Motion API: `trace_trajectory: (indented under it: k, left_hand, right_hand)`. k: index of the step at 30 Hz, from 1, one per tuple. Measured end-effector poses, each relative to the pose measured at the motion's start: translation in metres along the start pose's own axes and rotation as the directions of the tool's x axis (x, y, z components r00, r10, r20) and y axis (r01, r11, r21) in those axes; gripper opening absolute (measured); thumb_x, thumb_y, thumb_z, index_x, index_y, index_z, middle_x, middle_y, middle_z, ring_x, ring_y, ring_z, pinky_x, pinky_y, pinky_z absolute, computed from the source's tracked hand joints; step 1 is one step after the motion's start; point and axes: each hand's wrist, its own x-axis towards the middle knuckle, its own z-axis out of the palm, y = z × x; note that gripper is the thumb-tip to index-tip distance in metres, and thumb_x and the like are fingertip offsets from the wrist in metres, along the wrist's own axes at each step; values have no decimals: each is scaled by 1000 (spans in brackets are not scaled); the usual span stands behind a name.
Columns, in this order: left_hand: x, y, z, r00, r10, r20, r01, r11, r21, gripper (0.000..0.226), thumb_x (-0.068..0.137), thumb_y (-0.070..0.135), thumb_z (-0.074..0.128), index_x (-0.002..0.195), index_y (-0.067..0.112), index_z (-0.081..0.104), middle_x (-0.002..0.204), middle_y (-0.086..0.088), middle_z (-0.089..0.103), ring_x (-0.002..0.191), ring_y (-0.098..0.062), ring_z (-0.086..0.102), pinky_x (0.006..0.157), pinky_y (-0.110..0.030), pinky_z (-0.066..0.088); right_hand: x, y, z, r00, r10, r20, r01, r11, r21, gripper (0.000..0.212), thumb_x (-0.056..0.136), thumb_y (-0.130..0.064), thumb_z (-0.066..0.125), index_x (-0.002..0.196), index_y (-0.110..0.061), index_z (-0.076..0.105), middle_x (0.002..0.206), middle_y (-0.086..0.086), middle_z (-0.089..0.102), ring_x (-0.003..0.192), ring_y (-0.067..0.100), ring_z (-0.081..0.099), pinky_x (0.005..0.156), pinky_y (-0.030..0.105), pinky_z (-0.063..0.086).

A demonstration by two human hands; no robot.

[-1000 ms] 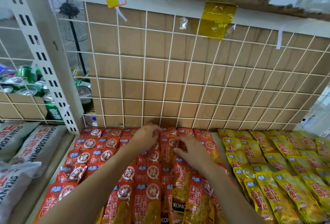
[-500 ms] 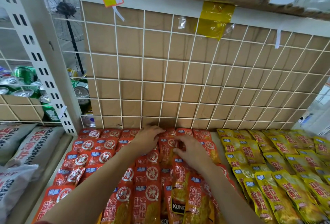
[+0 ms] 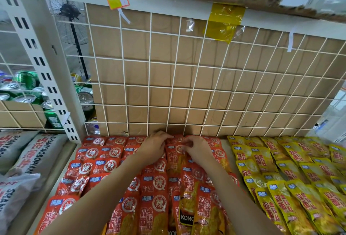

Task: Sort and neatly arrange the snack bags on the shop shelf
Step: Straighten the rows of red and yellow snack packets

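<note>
My left hand (image 3: 153, 149) lies bent over the back row of red snack bags (image 3: 104, 161) by the wire grid (image 3: 149, 85), grip unclear; my right hand (image 3: 199, 151) pinches one red bag (image 3: 175, 158); I'd square it flush, overlaps even.

Change: my right hand (image 3: 197, 151) moved back toward my left hand (image 3: 154, 147); fingertips nearly meet over rear red bags (image 3: 175, 155).
</note>
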Motion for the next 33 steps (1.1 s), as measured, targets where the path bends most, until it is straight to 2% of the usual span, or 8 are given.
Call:
trace_trajectory:
  k: [4, 14, 24, 33]
  left_hand:
    - [-1, -3, 0, 998, -48, -36, 48, 999, 8, 34, 97, 17, 40, 128, 23, 51, 128, 0, 49, 119, -19, 46, 103, -34, 36]
    - [0, -8, 1, 999, -41, 16, 38, 991, 130, 39, 99, 21, 34, 136, 29, 43, 133, 3, 43, 128, -17, 34, 109, -38, 26]
    - [2, -9, 0, 997, -48, 56, 40, 991, 131, 43, 98, 16, 33, 138, 31, 40, 138, 7, 42, 131, -18, 30, 111, -40, 23]
    - [0, -8, -2, 997, -39, 64, 32, 993, 118, 44, 97, 14, 33, 138, 31, 40, 139, 6, 41, 133, -18, 29, 111, -40, 21]
  right_hand:
    - [2, 1, 0, 1000, 8, 5, -8, 1000, 9, 24, 86, -22, 63, 109, -18, 67, 110, 0, 66, 102, 15, 59, 87, 25, 45]
    - [2, 1, 0, 1000, 7, -7, -7, 1000, 8, 25, 87, -23, 62, 111, -18, 66, 113, 0, 64, 103, 14, 58, 89, 26, 44]
    - [-1, 0, 0, 1000, -2, -24, 1, 999, -42, 25, 87, -26, 62, 111, -20, 66, 111, -1, 65, 103, 14, 58, 87, 25, 44]
    - [2, 0, 0, 1000, 7, -19, -7, 1000, 4, 24, 87, -23, 62, 110, -18, 66, 115, 1, 63, 104, 14, 57, 88, 23, 44]
